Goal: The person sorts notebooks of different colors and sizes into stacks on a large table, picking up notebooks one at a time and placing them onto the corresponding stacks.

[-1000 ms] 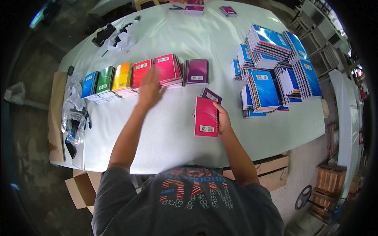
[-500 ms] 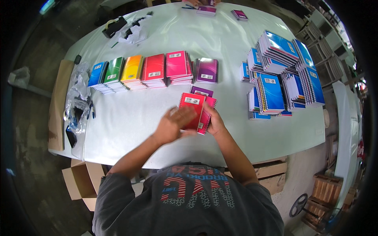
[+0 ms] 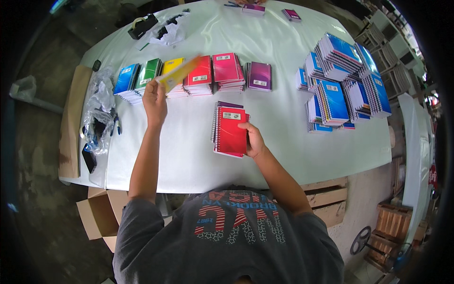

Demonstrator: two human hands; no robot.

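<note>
My left hand (image 3: pixel 155 100) is raised over the row of stacks, gripping a yellow spiral notebook (image 3: pixel 176 78) by its near end; the notebook is tilted and blurred. In front of me my right hand (image 3: pixel 255 140) holds a small pile of notebooks by its right side, thumb on top. A red notebook (image 3: pixel 231 135) tops that pile, and purple edges show beneath it. Beyond my hands runs a row of stacks: blue (image 3: pixel 126 79), green (image 3: pixel 148 72), yellow (image 3: pixel 173 64), red (image 3: pixel 198 73), pink (image 3: pixel 228 67) and purple (image 3: pixel 260 75).
Large piles of blue notebooks (image 3: pixel 333 102) stand on the right of the white table. Crumpled clear plastic (image 3: pixel 100 113) and a dark phone-like object (image 3: pixel 89 159) lie at the left edge. A tape dispenser (image 3: pixel 142 27) sits far left. A co-worker's hands are near a purple notebook (image 3: pixel 253 9).
My left hand has left the red notebook, moved up and left to the row, and lifted a yellow notebook. My right hand still holds the pile, now more squared up.
</note>
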